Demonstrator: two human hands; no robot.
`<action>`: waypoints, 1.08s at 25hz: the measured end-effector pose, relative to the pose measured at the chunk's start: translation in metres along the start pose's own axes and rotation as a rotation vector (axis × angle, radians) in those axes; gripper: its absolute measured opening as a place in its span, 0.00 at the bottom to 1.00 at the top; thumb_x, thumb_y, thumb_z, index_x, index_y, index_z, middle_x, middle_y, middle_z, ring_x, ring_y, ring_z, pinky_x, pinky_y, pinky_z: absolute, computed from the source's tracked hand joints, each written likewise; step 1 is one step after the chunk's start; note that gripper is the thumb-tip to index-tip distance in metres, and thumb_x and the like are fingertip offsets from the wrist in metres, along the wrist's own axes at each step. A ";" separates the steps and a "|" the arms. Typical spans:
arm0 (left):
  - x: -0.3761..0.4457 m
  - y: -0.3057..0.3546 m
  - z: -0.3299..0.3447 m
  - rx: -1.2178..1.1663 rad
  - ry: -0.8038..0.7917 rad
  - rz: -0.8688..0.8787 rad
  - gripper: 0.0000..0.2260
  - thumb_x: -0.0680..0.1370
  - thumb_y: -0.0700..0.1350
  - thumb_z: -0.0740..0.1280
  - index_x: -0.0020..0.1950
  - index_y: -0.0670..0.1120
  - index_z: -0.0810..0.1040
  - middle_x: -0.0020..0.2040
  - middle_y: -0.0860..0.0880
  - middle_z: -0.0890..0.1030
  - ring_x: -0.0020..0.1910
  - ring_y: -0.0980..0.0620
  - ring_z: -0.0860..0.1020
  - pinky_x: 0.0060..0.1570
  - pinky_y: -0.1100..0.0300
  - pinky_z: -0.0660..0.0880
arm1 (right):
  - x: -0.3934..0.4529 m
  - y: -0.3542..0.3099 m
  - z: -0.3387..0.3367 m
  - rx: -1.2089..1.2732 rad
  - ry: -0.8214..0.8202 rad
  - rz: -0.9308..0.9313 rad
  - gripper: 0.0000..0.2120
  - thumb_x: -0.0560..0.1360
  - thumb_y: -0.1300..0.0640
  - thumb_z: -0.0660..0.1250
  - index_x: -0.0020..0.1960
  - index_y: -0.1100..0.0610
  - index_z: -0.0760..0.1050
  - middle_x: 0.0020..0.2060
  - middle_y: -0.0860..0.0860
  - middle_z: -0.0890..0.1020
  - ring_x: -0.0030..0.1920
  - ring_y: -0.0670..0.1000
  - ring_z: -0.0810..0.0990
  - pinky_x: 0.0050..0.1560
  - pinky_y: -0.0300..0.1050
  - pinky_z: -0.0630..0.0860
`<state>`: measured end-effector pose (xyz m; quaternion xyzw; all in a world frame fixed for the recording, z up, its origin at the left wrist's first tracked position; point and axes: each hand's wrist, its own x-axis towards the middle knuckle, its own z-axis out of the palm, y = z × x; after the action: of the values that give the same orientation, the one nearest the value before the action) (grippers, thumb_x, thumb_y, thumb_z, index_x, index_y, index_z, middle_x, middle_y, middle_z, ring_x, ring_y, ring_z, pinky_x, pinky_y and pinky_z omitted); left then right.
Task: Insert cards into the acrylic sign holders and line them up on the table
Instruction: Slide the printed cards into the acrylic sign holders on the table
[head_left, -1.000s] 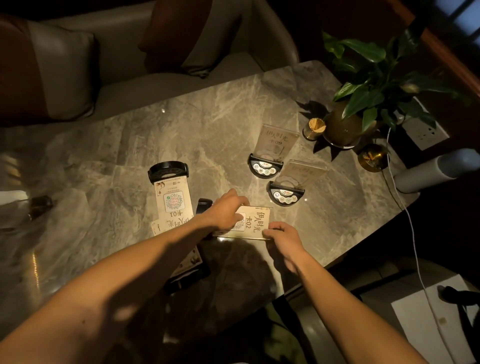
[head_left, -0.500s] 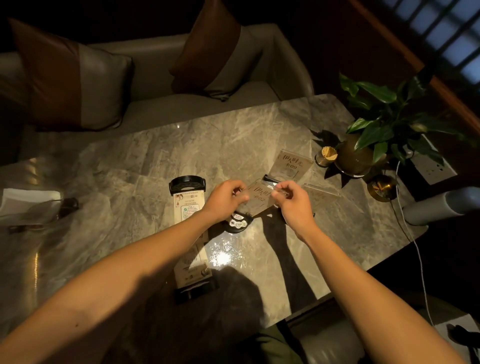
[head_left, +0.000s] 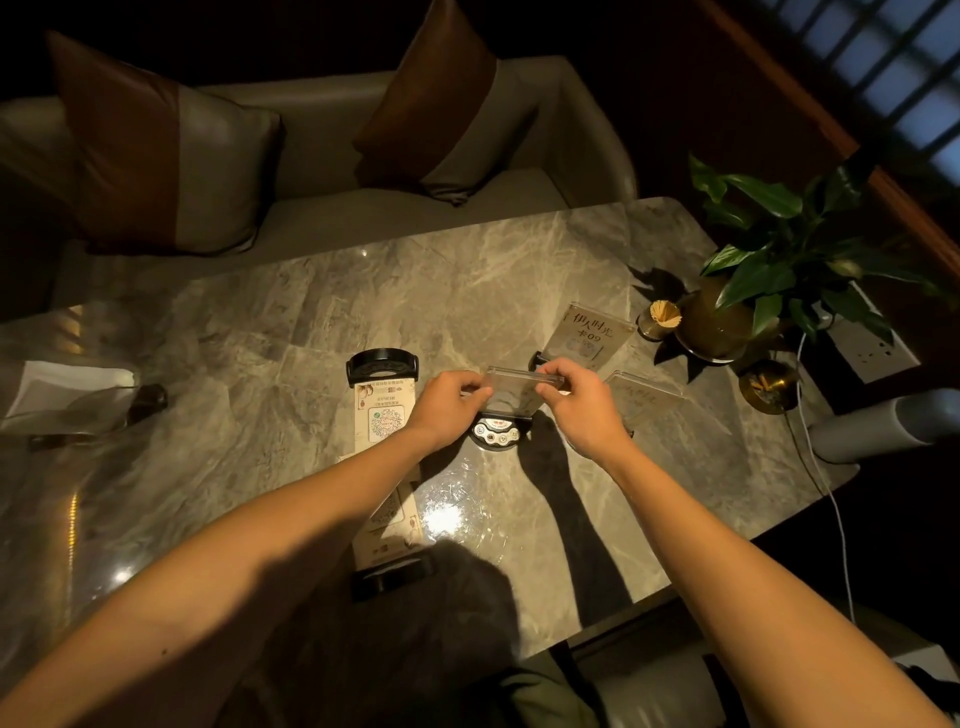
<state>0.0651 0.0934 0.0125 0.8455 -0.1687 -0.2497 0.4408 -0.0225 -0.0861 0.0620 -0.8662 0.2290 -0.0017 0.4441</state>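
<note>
Head view, centre of frame: my left hand and right hand, fingers pinched on the top corners of an acrylic sign holder standing upright on its black button base on the marble surface. Right of centre: second holder with card marked 09; third holder just beside my right hand. Left of centre: flat holder with QR card. Upper right: potted plant, toothpick cup. Lower centre: another flat holder.
</note>
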 end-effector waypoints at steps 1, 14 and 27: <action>-0.001 -0.001 -0.001 -0.009 -0.009 -0.017 0.10 0.80 0.47 0.67 0.57 0.46 0.84 0.53 0.51 0.85 0.49 0.54 0.81 0.49 0.61 0.73 | -0.001 -0.001 0.001 -0.009 -0.019 0.000 0.07 0.79 0.62 0.68 0.56 0.56 0.81 0.50 0.49 0.82 0.51 0.48 0.78 0.52 0.43 0.70; -0.081 -0.047 -0.045 -0.161 0.233 -0.225 0.16 0.80 0.48 0.68 0.66 0.44 0.78 0.59 0.46 0.81 0.53 0.52 0.78 0.53 0.59 0.73 | -0.057 -0.023 0.040 -0.293 0.199 -0.235 0.28 0.79 0.57 0.68 0.76 0.60 0.64 0.74 0.59 0.66 0.75 0.58 0.64 0.75 0.56 0.64; -0.163 -0.129 -0.033 -0.269 0.299 -0.502 0.22 0.74 0.53 0.71 0.67 0.48 0.77 0.59 0.49 0.82 0.56 0.51 0.81 0.58 0.49 0.79 | -0.062 -0.003 0.087 -0.386 -0.159 -0.218 0.15 0.80 0.59 0.66 0.66 0.61 0.76 0.64 0.58 0.79 0.63 0.59 0.77 0.63 0.53 0.73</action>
<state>-0.0409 0.2692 -0.0334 0.8222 0.1463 -0.2434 0.4933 -0.0592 0.0072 0.0241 -0.9521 0.0945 0.0622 0.2841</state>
